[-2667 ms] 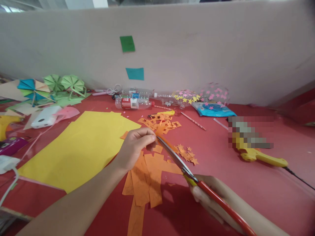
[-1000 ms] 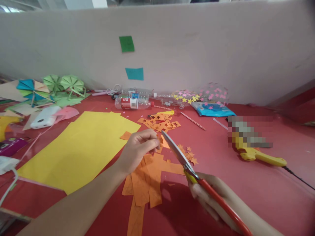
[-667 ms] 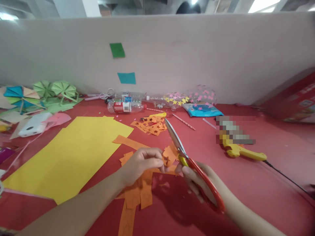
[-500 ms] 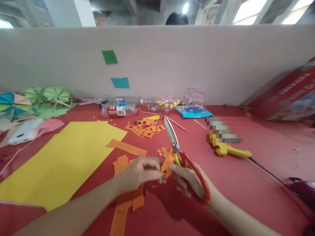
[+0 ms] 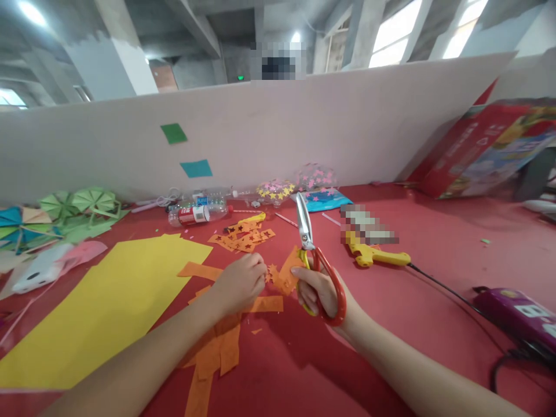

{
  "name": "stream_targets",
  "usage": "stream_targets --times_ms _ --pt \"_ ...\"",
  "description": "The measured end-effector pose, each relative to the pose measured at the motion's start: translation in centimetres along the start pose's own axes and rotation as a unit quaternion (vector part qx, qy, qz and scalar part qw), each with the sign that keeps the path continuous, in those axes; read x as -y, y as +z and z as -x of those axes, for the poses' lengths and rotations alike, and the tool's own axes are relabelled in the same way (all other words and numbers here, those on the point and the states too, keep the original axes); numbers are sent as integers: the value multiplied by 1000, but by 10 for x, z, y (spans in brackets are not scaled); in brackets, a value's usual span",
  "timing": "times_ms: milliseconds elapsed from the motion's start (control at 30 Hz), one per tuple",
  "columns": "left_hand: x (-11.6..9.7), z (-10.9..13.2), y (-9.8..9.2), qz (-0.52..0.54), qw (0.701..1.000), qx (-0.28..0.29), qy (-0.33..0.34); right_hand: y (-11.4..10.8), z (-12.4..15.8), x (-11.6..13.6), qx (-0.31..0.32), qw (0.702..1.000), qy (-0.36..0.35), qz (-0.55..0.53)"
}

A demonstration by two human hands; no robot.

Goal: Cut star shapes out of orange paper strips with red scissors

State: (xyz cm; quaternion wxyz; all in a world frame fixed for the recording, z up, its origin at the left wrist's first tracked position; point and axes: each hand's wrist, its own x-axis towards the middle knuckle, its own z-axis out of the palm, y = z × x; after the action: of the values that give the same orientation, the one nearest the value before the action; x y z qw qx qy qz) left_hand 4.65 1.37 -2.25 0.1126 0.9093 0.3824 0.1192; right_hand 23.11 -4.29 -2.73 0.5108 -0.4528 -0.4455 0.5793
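My right hand (image 5: 319, 286) grips scissors (image 5: 304, 223) with red and yellow handles, blades pointing up. The same hand pinches a piece of orange paper (image 5: 289, 272) between thumb and fingers. Fingers drawn together, my left hand (image 5: 245, 281) is beside small orange paper stars (image 5: 271, 272); whatever its fingertips hold is hidden. Under and around the left forearm lie overlapping orange paper strips (image 5: 228, 341). Behind the hands is a heap of orange strips with star-shaped holes (image 5: 243, 238).
Large yellow sheets (image 5: 117, 301) cover the left side. Plastic bottles (image 5: 191, 215), star-covered clear shapes (image 5: 275, 190) and a blue packet (image 5: 325, 200) line the white partition (image 5: 260, 127). At right are a yellow glue gun (image 5: 377, 255), its cord and a purple device (image 5: 516, 315).
My left hand has moved away from the orange paper, which stays in my right hand with the scissors. The camera view has shifted and tilted.
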Motion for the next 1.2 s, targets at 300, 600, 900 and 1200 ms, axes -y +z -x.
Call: stream_targets --times_ms 300,600,900,1200 --pt "-5 4 -6 227 967 -56 -98 5 5 2 16 999 -21 32" --pt "-28 23 -11 546 826 -59 -130 19 10 11 9 992 -2 124" --pt "2 30 -19 663 686 -230 -194 15 -1 34 145 933 -4 329" --pt "12 35 -13 663 654 -317 -179 6 5 20 186 896 29 401"
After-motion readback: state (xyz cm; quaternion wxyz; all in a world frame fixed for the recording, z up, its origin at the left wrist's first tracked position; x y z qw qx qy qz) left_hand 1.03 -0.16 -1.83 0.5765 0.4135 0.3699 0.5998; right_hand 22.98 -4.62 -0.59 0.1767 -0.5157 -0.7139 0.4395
